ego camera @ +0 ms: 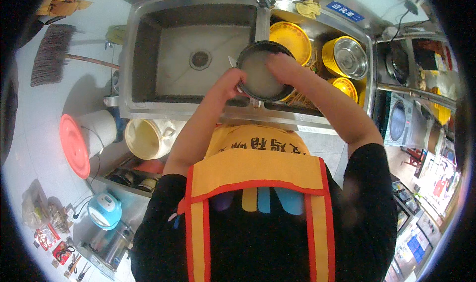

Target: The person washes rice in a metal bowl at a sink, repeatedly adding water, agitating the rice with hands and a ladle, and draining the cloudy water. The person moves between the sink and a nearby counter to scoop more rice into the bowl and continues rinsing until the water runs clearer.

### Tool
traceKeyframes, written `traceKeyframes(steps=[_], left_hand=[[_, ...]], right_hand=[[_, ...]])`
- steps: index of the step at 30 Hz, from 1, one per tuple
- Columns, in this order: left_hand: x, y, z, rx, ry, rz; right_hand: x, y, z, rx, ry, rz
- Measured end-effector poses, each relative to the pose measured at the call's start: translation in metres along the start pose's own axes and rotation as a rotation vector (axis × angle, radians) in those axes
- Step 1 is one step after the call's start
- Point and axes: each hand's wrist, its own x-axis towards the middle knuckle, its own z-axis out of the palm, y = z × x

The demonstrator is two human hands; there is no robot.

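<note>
A dark round pot (260, 75) with cloudy liquid in it is over the divider of a double steel sink (189, 109). My left hand (234, 82) grips the pot's near left rim. My right hand (282, 68) reaches over the right rim, its fingertips dipped in the cloudy liquid, so whether they hold anything cannot be seen. Beside the pot, in the right basin, lie a yellow patterned bowl (297, 40), a stack of yellow bowls with a steel bowl (350, 57) on top, and more yellow bowls (344, 86). Thin brown sticks lie partly behind my right forearm.
The left basin has a round drain (200, 60). A yellow cloth (308, 9) lies on the back ledge near the faucet base. Left of the sink are a broom (54, 55) and a bin with a pink lid (74, 146); a cream bucket (143, 138) stands below its front edge.
</note>
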Motion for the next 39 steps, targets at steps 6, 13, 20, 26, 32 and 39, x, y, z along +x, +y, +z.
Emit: traceKeyframes(steps=[6, 13, 20, 26, 32, 39], left_hand=[[-0.009, 0.01, 0.014, -0.003, -0.04, -0.022], [-0.005, -0.001, -0.002, -0.016, 0.017, 0.06], [-0.048, 0.006, -0.007, -0.2, 0.168, 0.202], [-0.067, 0.018, -0.043, -0.196, 0.389, 0.329], [-0.109, 0.053, -0.039, -0.087, 0.478, 0.453], [-0.086, 0.059, -0.092, 0.011, 0.467, 0.689]], right_hand=[[0.053, -0.032, 0.067, 0.305, 0.395, 0.066], [-0.005, -0.058, 0.009, 0.624, -0.284, 0.017], [-0.028, -0.019, -0.034, 1.029, 0.503, 0.148], [0.02, -0.007, 0.011, 1.895, 0.864, 0.467], [0.068, -0.049, 0.035, 2.407, 0.444, 0.675], [0.116, -0.082, 0.027, 2.496, 0.374, 0.638]])
